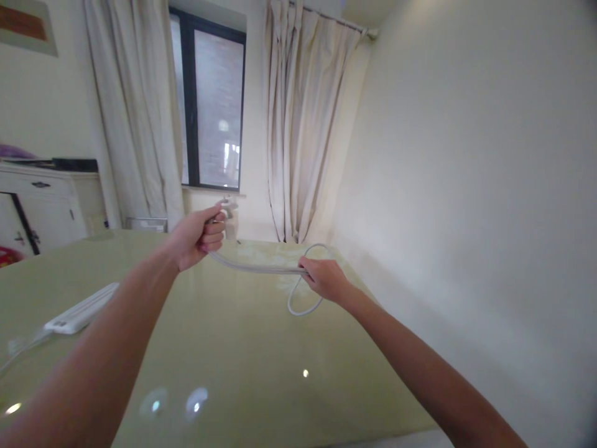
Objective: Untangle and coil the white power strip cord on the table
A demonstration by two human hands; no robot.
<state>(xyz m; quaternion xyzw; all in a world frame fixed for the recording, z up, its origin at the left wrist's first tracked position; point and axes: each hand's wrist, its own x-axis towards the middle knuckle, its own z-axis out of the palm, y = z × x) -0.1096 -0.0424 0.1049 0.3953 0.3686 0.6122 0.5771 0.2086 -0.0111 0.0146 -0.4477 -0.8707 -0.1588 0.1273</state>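
Note:
A white cable [261, 269] is stretched in doubled strands between my two hands above a glossy pale-green table [224, 361]. My left hand [198, 235] is closed in a fist around one end of the bundle, where a plug-like end sticks up near the thumb. My right hand [326, 278] pinches the other end, and a loop of the cable hangs around and below it. Both hands are raised a little above the tabletop at its far side.
A white power strip [81, 309] lies on the table at the left with its cord trailing to the edge. A white cabinet [41, 205] stands at far left. Curtains [303, 124] and a window [212, 106] are behind; a bare wall runs along the right.

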